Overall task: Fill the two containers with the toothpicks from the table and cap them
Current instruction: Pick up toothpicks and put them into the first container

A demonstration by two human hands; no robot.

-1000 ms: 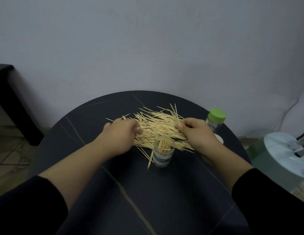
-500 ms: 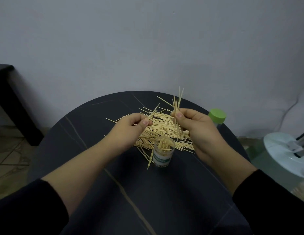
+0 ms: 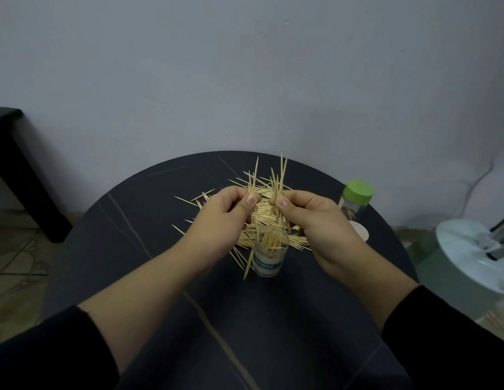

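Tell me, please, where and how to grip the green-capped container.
Probably grip the container round its clear body, just below the cap, coming from the left: it stands upright at the table's right edge, so that side looks freest.

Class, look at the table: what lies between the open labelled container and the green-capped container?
Head view: loose toothpicks spread from the open container toward the green-capped container. The right hand hangs over that stretch and hides most of it.

black side table [image 3: 17, 175] left; white round base [image 3: 459, 249] right; grey wall [image 3: 245, 66] behind
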